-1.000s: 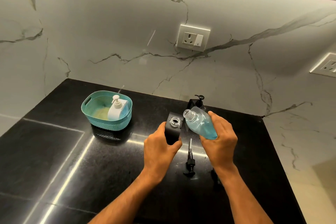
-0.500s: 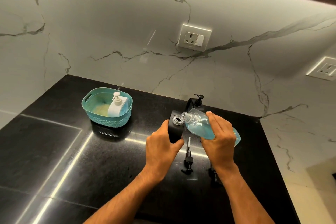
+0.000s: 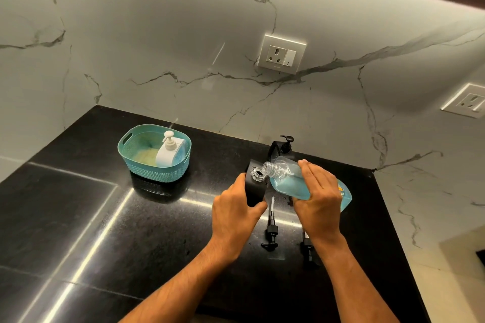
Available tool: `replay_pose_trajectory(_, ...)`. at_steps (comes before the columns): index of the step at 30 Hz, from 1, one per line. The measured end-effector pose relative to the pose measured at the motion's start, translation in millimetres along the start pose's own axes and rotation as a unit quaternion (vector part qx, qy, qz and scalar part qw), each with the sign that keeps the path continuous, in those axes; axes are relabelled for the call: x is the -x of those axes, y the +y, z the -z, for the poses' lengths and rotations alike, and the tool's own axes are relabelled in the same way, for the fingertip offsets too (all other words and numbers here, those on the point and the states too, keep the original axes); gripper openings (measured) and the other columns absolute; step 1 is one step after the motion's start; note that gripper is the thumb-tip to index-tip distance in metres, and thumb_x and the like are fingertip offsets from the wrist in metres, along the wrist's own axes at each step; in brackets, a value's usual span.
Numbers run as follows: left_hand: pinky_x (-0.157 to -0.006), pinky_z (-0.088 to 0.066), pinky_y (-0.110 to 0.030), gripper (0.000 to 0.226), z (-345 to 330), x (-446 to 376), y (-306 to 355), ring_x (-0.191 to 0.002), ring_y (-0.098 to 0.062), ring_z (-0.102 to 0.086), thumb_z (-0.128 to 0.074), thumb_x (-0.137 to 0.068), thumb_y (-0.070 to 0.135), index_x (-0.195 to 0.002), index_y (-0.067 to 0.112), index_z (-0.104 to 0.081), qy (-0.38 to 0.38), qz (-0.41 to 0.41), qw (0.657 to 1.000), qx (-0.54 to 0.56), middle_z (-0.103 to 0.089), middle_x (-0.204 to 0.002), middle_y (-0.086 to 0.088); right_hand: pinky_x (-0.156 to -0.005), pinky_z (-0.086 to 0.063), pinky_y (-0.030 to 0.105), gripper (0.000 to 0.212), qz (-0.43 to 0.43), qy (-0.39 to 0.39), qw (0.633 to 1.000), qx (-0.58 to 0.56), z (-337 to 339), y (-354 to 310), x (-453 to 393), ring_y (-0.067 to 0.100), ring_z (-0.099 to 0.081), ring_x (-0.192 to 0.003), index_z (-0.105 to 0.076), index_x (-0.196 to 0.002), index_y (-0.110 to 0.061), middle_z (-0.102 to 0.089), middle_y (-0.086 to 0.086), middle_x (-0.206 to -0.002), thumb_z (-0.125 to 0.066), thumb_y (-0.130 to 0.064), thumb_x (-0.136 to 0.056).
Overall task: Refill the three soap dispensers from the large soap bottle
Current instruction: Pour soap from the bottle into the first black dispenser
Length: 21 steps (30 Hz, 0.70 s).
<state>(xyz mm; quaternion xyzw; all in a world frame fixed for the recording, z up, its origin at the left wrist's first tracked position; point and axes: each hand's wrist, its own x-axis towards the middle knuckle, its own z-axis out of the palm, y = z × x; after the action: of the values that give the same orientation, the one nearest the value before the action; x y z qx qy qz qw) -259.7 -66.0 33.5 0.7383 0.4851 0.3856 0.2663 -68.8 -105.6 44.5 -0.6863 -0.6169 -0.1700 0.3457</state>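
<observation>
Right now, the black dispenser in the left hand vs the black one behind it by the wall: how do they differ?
1. The held black dispenser has its neck open, pump off; the rear black dispenser wears its pump.
2. The left hand grips the held one; nothing touches the rear one.
3. The soap bottle, gripped by the right hand, tips its mouth at the held one's neck, not the rear one.

Both are black and stand on the counter.

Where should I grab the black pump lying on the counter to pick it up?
Take the loose pump by its black collar, the thick middle part, pinching from above with finger and thumb across its sides. It lies flat on the counter with its thin white tube pointing away and the spout end nearest you. The tube looks too skinny and probably soapy to grip well.
</observation>
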Motion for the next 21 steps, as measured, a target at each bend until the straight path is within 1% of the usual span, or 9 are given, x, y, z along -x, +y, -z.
replay_pose_trajectory(7, -0.078, -0.059, -0.021, 0.052, -0.7, 0.5, -2.3, -0.094, -0.010, -0.070, -0.083, -0.084, 0.033, -0.128, 0.022, -0.058, -0.006, -0.001, 1.000, -0.007, -0.074, -0.109, 0.004, -0.102, -0.053, 0.053, 0.082, 0.010, -0.007, 1.000, 0.012, 0.3, -0.2, -1.5, 0.036, -0.063, -0.123, -0.063, -0.136, 0.000, -0.068, 0.018, -0.131, -0.096, -0.014, -0.063)
replay_pose_trajectory(10, -0.080, -0.060, -0.024, 0.052, -1.0, -0.1, -2.4, -0.095, -0.011, -0.070, -0.083, -0.084, 0.032, -0.128, 0.021, -0.057, -0.008, 0.001, 1.000, -0.007, -0.074, -0.111, 0.004, -0.104, -0.052, 0.052, 0.081, 0.016, -0.011, 1.000, 0.019, 0.7, 0.1, -3.0, 0.036, -0.063, -0.124, -0.063, -0.135, 0.000, -0.068, 0.018, -0.131, -0.096, -0.016, -0.064)
replay_pose_trajectory(18, -0.081, -0.059, -0.021, 0.052, -2.8, -1.1, -3.2, -0.097, -0.012, -0.071, -0.082, -0.085, 0.033, -0.129, 0.020, -0.058, -0.012, 0.007, 1.000, -0.010, -0.073, -0.113, 0.003, -0.102, -0.053, 0.056, 0.081, 0.027, -0.019, 0.999, 0.030, 0.6, 0.4, -6.2, 0.038, -0.064, -0.123, -0.063, -0.134, 0.001, -0.068, 0.019, -0.131, -0.097, -0.016, -0.063)
replay_pose_trajectory(21, -0.081, -0.059, -0.022, 0.052, -3.3, -1.7, -2.8, -0.097, -0.012, -0.071, -0.082, -0.085, 0.034, -0.129, 0.020, -0.057, -0.013, 0.011, 1.000, -0.012, -0.073, -0.112, 0.003, -0.102, -0.053, 0.056, 0.080, 0.027, -0.023, 0.999, 0.030, 0.3, 1.1, -6.4, 0.038, -0.063, -0.124, -0.063, -0.135, 0.001, -0.067, 0.019, -0.131, -0.096, -0.015, -0.063)
